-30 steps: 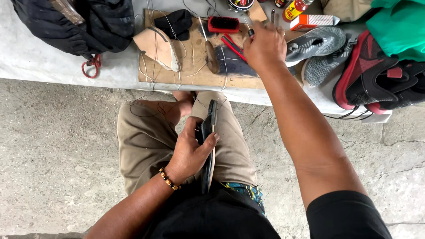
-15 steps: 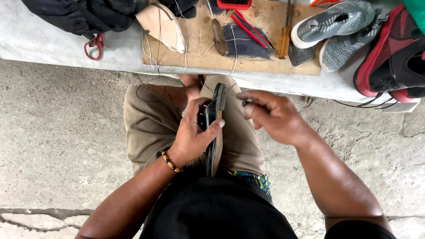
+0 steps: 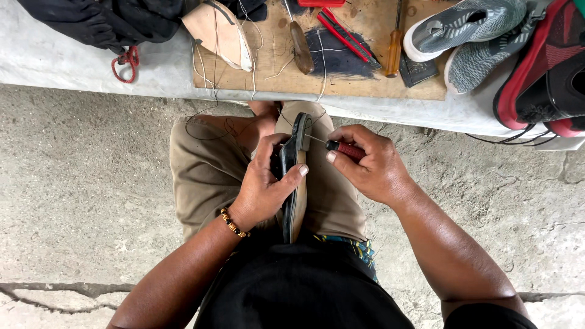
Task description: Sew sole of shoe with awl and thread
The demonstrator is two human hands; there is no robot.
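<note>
Back from the bench, my right hand (image 3: 372, 167) grips a red-handled awl (image 3: 345, 148) against the sandal (image 3: 295, 176) clasped in my left hand (image 3: 265, 189).

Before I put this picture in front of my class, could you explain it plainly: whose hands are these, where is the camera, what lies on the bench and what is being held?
There is no machine here. The camera sits on a person's head and looks straight down, so you see their own arms, lap and the concrete floor.

The left hand grips a dark shoe stood on edge between the knees. The right hand holds a red-handled awl, its thin metal tip at the shoe's edge.

Ahead is a grey bench with a wooden board on it. On the board lie a tan shoe upper with loose thread, a wooden-handled tool, a red cutter and a screwdriver. To the right lie grey knit trainers and a red and black shoe.
</note>
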